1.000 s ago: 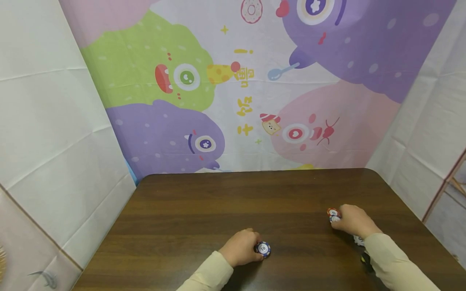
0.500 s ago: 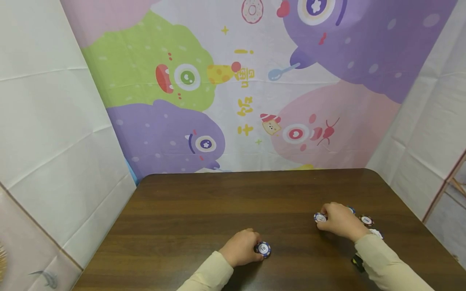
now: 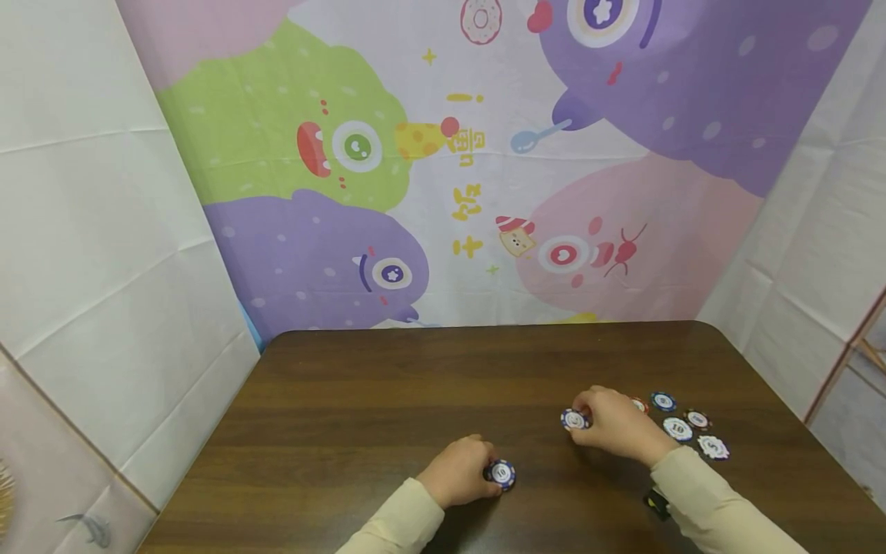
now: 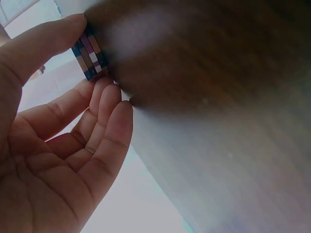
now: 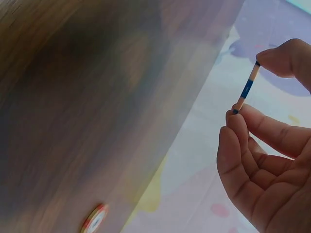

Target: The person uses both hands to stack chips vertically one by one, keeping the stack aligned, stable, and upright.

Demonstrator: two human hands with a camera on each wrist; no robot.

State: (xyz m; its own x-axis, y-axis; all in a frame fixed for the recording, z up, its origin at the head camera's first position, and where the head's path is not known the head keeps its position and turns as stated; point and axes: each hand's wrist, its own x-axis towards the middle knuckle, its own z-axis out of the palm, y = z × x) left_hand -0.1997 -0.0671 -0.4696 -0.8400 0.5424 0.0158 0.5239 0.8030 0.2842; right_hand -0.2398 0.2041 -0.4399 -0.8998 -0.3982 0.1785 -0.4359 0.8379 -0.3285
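My left hand (image 3: 458, 471) rests at the table's near middle and grips a short stack of poker chips (image 3: 501, 475) between thumb and fingers; the top one is blue and white. In the left wrist view, the layered edges of the stack (image 4: 91, 56) show at the fingertips. To the right, my right hand (image 3: 616, 422) pinches a single blue-and-white poker chip (image 3: 574, 419) by its rim. The right wrist view shows that chip (image 5: 247, 89) edge-on between thumb and fingers. A red chip (image 3: 640, 404) lies behind the right hand, partly hidden by it.
Several loose chips lie right of the right hand: a blue one (image 3: 663, 401), a dark one (image 3: 697, 419) and white ones (image 3: 677, 429). A small black object (image 3: 656, 504) sits against the right sleeve. The brown table (image 3: 415, 377) ends at a patterned cloth backdrop.
My right hand has moved left with the blue-and-white chip, away from the loose chips, uncovering several of them. The left hand and its stack have stayed in place.
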